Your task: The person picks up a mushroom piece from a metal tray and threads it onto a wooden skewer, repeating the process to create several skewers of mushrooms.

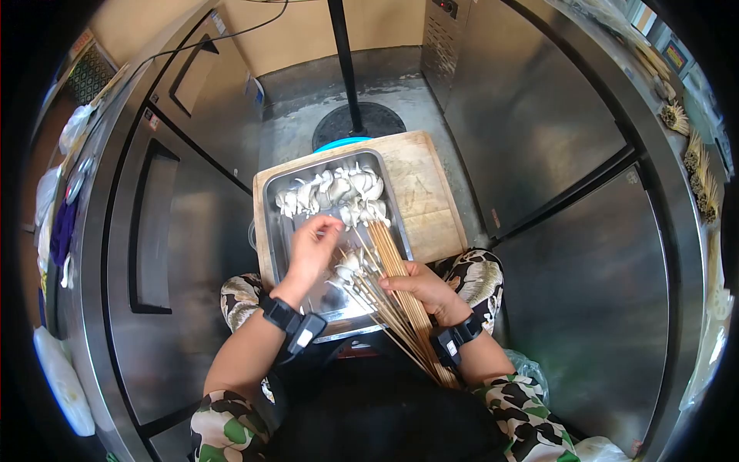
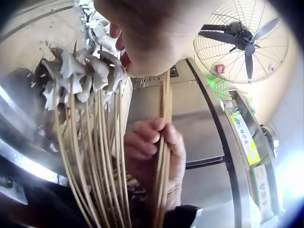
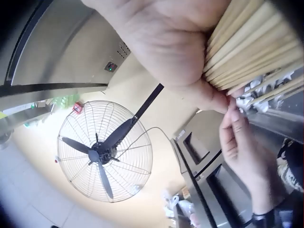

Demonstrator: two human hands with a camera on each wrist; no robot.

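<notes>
In the head view, the left hand (image 1: 314,250) is over the metal tray (image 1: 286,254), fingers bent and thumb against fingertips; whether a piece lies between them is hidden. The right hand (image 1: 427,291) grips a thick bundle of bare wooden sticks (image 1: 402,285), slanting over the tray's right side. In the left wrist view, white pieces (image 2: 71,66) sit on the ends of several sticks, left of the right hand (image 2: 159,156). The right wrist view has the left hand's fingertips close to the right thumb, the left hand (image 3: 249,159) below the bundle (image 3: 256,42).
Loose white pieces (image 1: 331,189) lie in the tray's far half. Under the tray is a wooden board (image 1: 419,192). Steel cabinets (image 1: 192,223) stand on both sides, and a black pole (image 1: 345,65) rises beyond the board. A caged fan (image 3: 104,152) shows behind.
</notes>
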